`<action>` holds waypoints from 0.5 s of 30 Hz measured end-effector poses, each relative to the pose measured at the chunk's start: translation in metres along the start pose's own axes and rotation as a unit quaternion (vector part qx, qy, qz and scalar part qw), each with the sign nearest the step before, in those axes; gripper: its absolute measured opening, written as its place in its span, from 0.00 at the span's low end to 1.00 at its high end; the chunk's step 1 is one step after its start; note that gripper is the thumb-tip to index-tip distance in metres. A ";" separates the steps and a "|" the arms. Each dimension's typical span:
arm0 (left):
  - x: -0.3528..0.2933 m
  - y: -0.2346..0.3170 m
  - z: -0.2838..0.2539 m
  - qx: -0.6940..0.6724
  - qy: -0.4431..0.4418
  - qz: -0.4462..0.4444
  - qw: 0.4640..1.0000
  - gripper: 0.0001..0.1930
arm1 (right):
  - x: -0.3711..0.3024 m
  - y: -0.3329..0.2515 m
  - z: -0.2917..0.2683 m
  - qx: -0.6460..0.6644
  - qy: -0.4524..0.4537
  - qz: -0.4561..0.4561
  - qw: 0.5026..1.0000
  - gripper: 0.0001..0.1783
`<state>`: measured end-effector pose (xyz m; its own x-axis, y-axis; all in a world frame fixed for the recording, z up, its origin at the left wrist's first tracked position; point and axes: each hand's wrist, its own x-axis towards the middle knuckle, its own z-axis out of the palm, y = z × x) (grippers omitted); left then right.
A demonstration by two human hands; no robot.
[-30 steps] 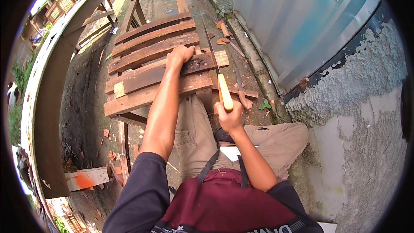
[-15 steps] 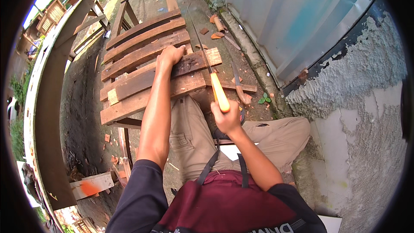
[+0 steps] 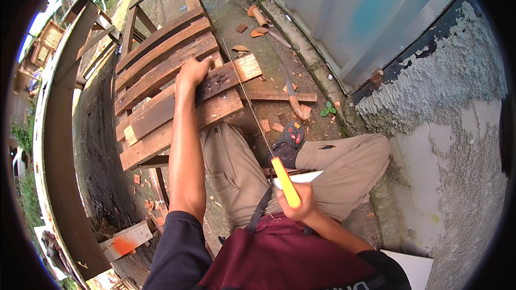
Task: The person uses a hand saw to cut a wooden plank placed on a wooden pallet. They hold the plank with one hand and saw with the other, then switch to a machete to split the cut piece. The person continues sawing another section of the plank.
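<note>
My right hand (image 3: 301, 203), close to my lap, is wrapped round the yellow handle of a handsaw (image 3: 285, 182). Its thin blade runs up and away to the left, crossing a dark wooden plank (image 3: 221, 84) near the plank's pale right end. My left hand (image 3: 192, 71) is closed over this plank's far edge, with its fingertips partly hidden. Beneath and around the plank is a slatted wooden frame (image 3: 164, 56), whose nearest board (image 3: 185, 129) lies beside my left forearm.
A knife with a wooden handle (image 3: 294, 104) lies on the ground to the right, by a thin wood strip (image 3: 282, 96) and offcuts. My shoe (image 3: 292, 133) is just beyond the saw. A corrugated metal sheet (image 3: 349, 21) stands right; a long wooden structure (image 3: 62, 129) runs along the left.
My right hand has drawn the saw back toward my body, down and slightly right. My left hand stays on the plank. The whole view has shifted a little.
</note>
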<state>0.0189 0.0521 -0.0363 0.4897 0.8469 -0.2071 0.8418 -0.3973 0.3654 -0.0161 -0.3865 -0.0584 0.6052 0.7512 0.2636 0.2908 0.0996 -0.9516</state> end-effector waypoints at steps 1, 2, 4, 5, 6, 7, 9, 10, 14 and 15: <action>0.003 -0.002 0.000 0.005 0.011 0.001 1.000 0.39 | 0.034 0.020 0.015 0.032 0.018 0.024 0.999 0.05; 0.004 -0.003 0.002 0.009 0.020 0.001 1.000 0.39 | 0.084 0.021 0.027 0.042 0.019 0.034 0.998 0.08; 0.000 0.017 -0.002 -0.002 0.019 0.039 0.999 0.39 | 0.158 0.024 0.047 0.017 0.062 -0.032 0.997 0.13; 0.009 0.001 0.000 -0.010 0.003 0.047 0.999 0.40 | 0.160 0.026 0.053 0.008 0.062 -0.035 0.997 0.13; 0.020 -0.011 -0.002 -0.014 -0.007 0.055 0.998 0.40 | 0.162 0.029 0.056 0.004 0.063 -0.041 0.997 0.13; 0.018 -0.007 0.001 -0.008 -0.007 0.053 0.999 0.41 | 0.149 0.034 0.048 0.007 0.050 -0.032 0.998 0.13; 0.009 -0.005 -0.002 0.005 0.001 0.048 0.999 0.42 | 0.082 0.029 0.031 0.017 0.004 -0.015 1.000 0.11; 0.006 -0.006 -0.001 0.005 0.000 0.044 0.999 0.42 | 0.043 0.034 0.024 0.035 -0.001 -0.022 0.999 0.10; -0.007 0.002 -0.001 0.010 0.012 0.035 0.999 0.41 | -0.049 0.003 -0.011 0.032 -0.008 0.005 0.999 0.06; -0.009 0.005 -0.004 0.016 0.006 0.025 1.000 0.41 | -0.039 -0.001 -0.009 0.028 -0.012 0.016 0.999 0.04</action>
<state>0.0176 0.0442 -0.0294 0.5295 0.8294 -0.1781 0.8229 -0.4512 0.3454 -0.0333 -0.4221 -0.0666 0.5957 0.7695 0.2303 0.2298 0.1116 -0.9668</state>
